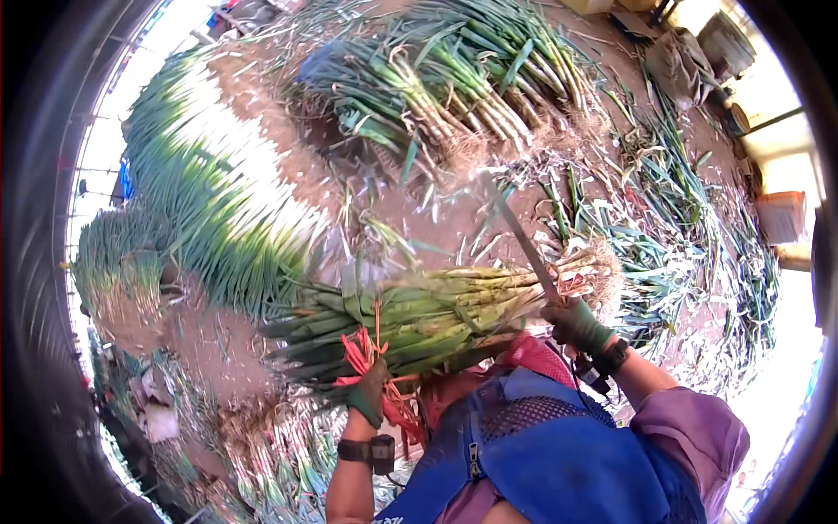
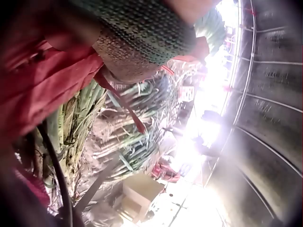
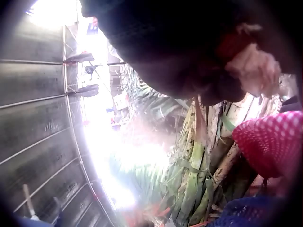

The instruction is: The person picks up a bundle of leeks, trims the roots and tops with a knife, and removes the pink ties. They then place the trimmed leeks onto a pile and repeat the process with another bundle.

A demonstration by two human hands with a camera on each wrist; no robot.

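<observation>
A thick bundle of leeks (image 1: 436,319) lies across the person's lap, leaves to the left and pale, rooty ends (image 1: 602,266) to the right. The right hand (image 1: 576,325), in a green glove, grips a long knife (image 1: 521,237) by its handle; the blade points up and away over the root ends. Beside the leafy end, the gloved left hand (image 1: 370,393) holds red plastic strips (image 1: 362,351), some of which hang below it. In the left wrist view a loose red strip (image 2: 124,106) dangles under the glove. The right wrist view shows the right hand (image 3: 189,52) dark, close over the stalks.
More leeks (image 1: 463,87) with roots lie piled ahead on the dirt floor. A long row of cleaned leeks (image 1: 227,175) curves along the left. Leaf trimmings (image 1: 698,236) cover the ground at right, near an orange-white container (image 1: 779,217). A cardboard box (image 2: 142,189) shows in the left wrist view.
</observation>
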